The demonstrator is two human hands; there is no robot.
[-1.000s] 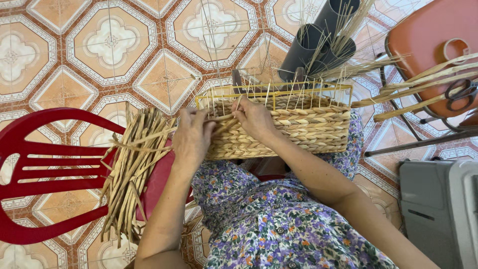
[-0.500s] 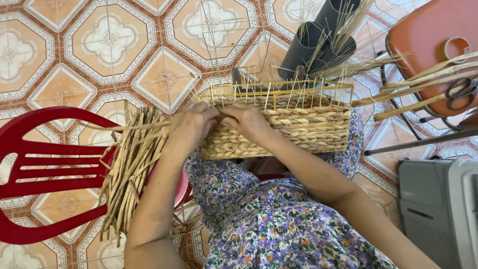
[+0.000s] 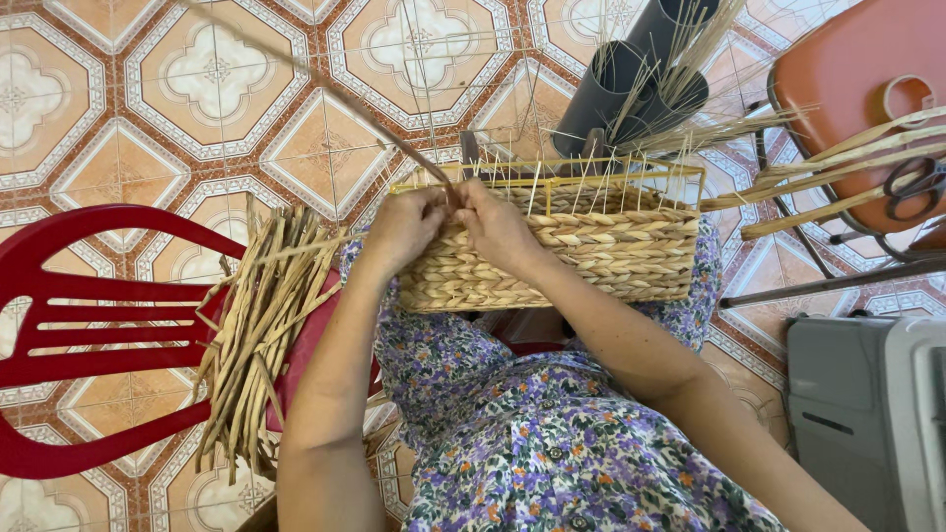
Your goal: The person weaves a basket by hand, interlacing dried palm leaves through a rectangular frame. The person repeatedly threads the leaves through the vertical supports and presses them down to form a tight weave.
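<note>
A half-woven straw basket [image 3: 591,251] rests on my lap, its yellow wire frame and thin upright stakes sticking up along the rim. My left hand [image 3: 404,229] and my right hand [image 3: 498,225] meet at the basket's upper left corner. Both pinch a long dried fibre strand [image 3: 335,94] that runs up and to the left across the tiled floor. A bundle of dried fibre strands [image 3: 261,330] lies on the red plastic chair [image 3: 79,335] at my left.
Two grey tubes [image 3: 631,79] holding thin stalks stand behind the basket. An orange chair [image 3: 847,69] at the right carries more strands and scissors [image 3: 916,182]. A grey box [image 3: 867,414] sits at lower right.
My left hand has moved from the bundle side up to the basket's corner, joining the right hand. A long strand now stretches out up-left from the hands.
</note>
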